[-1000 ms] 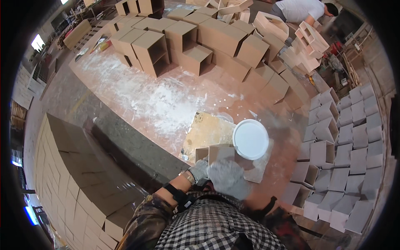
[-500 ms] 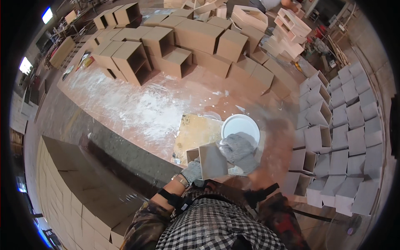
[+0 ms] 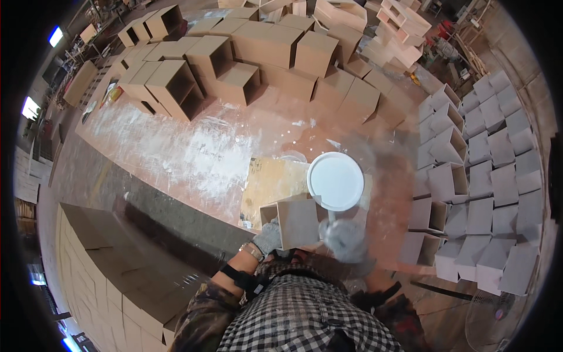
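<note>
In my gloved left hand (image 3: 269, 236) is a small open-fronted box (image 3: 299, 224), gripped by its left side near my waist. Its broad face is grey and its hollow brown inside opens to the left. My gloved right hand (image 3: 345, 239) is just right of the box, blurred and closed. A pale narrow piece juts from it toward the bucket; its kind is too smeared to tell. Just beyond both hands stands a round white bucket (image 3: 335, 182) with pale liquid inside. A stained yellowish board (image 3: 270, 182) lies under the bucket and box.
Brown boxes (image 3: 264, 44) are piled along the table's far side. Grey-coated boxes (image 3: 489, 182) stand stacked in rows at the right. A large brown stack (image 3: 99, 281) rises at the lower left. White residue (image 3: 199, 155) streaks the reddish tabletop (image 3: 281, 126).
My right hand has drawn back from over the bucket toward me, to the box's right edge. The bucket's inside now shows fully. My left hand still grips the box.
</note>
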Demonstrator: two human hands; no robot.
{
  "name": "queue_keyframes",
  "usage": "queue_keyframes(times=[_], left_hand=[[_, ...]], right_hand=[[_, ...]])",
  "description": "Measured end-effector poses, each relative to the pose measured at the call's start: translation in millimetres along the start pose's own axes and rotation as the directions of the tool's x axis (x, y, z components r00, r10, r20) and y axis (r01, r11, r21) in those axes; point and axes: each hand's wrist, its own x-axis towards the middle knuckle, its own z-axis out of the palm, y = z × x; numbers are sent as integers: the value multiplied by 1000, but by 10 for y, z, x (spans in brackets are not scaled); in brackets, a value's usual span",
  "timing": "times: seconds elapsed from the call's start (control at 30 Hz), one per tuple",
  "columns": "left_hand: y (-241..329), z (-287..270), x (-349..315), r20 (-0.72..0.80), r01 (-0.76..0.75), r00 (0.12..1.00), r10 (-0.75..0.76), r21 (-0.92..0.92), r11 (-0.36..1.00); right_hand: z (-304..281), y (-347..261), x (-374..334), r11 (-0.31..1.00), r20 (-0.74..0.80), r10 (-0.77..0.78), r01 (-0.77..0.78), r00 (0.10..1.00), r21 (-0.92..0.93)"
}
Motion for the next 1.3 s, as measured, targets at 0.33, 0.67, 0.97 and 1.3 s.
queue_keyframes(times=[0.33,0.67,0.97,1.3], left_hand=[[-101,109,30,39,61,997,-63,59,996],[-42,222,162,-203,-43,979,32,-49,998],[-13,148,-21,-282,-33,959,-1,-117,993],[161,-123,65,11,-42,999,42,-39,998]], right_hand=[[179,-328,386,1000,221,9,-10,975,3],[376,323,600,985,80,-33,46,996,-167],[370,-288,625,965,213,-177,213,961,-155],[266,-495,452,921,205,-250,298,946,-252]])
